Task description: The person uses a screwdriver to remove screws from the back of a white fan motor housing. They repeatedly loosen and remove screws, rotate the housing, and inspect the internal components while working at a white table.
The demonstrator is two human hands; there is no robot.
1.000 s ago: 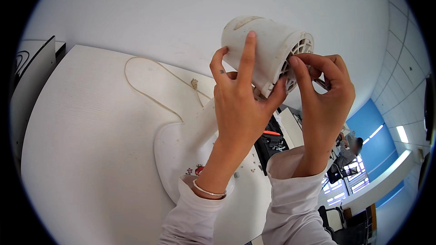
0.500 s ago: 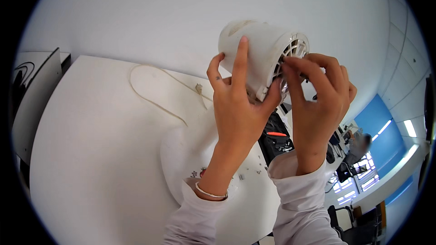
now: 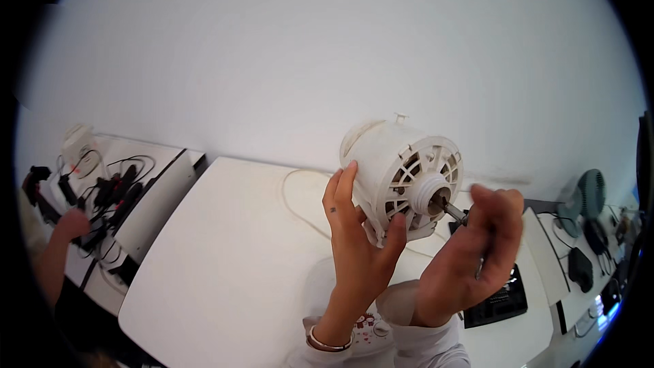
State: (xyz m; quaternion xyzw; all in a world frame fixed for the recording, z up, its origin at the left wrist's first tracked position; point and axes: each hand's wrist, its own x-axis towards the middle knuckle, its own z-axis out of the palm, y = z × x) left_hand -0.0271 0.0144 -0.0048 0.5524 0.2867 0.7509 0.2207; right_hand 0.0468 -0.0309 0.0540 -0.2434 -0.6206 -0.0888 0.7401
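Observation:
A white cylindrical motor housing (image 3: 378, 157) with a slotted round end is held up above the table, tilted so its end faces toward the right. My left hand (image 3: 361, 245) grips it from the near side, fingers along the barrel and thumb on the vented end. My right hand (image 3: 470, 259), partly blurred, is closed round a slim metal tool (image 3: 455, 212). The tool's tip points into the round central hub (image 3: 428, 191); its exact kind is unclear. Behind my forearms is a rounded white piece (image 3: 323, 276), and red printed figures show beside my left wrist.
A pale cord (image 3: 289, 197) curves over the white table (image 3: 218, 259). On the right lies a black tray (image 3: 501, 303). At left, another person's hand (image 3: 71, 225) is near dark cables and tools on a separate table. A grey-green fan (image 3: 591, 191) stands far right.
The view has swung, and the housing now turns its vented end more toward me. My right hand has drawn back from the slotted rim, and a metal tool now shows at the hub.

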